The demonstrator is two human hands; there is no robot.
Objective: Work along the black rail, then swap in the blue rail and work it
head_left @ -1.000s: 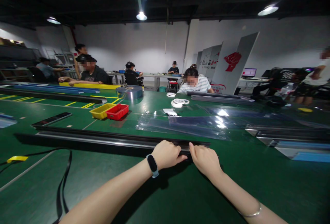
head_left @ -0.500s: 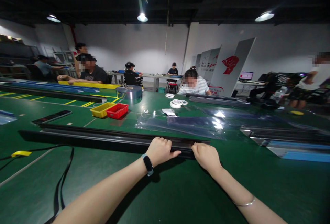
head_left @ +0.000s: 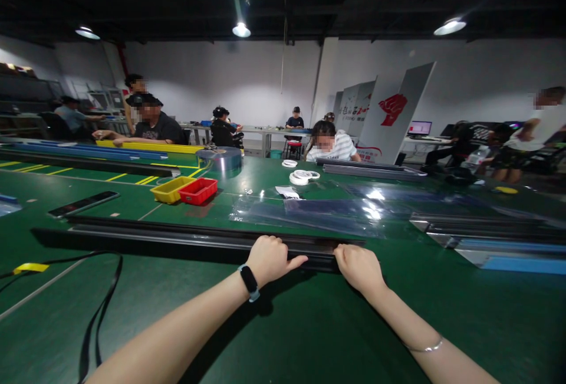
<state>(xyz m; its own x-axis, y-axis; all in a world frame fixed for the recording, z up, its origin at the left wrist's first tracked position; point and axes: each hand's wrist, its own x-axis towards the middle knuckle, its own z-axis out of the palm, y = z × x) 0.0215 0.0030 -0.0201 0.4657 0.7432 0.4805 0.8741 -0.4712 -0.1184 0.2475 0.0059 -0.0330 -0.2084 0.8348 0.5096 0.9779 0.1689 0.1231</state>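
Note:
A long black channel-shaped profile (head_left: 159, 246) lies across the green table in front of me. My left hand (head_left: 270, 260) is closed over its near wall, right of the middle, with the thumb stretched to the right along it. Close to the right end, my right hand (head_left: 361, 267) is closed with its fingers curled at the profile; the fingertips are hidden. A gap separates the two hands, and a dark stretch of the profile shows between them.
Beyond the profile are clear plastic sheets (head_left: 309, 213), white tape rolls (head_left: 300, 177), a yellow bin (head_left: 170, 190), a red bin (head_left: 198, 191) and a phone (head_left: 84, 203). More profiles (head_left: 486, 236) lie right. A black strap (head_left: 104, 307) lies left. A co-worker (head_left: 336, 145) leans at the far edge.
My right hand has shifted slightly to the right, widening the gap to my left hand. The left hand keeps its grip on the profile. The view has turned a little.

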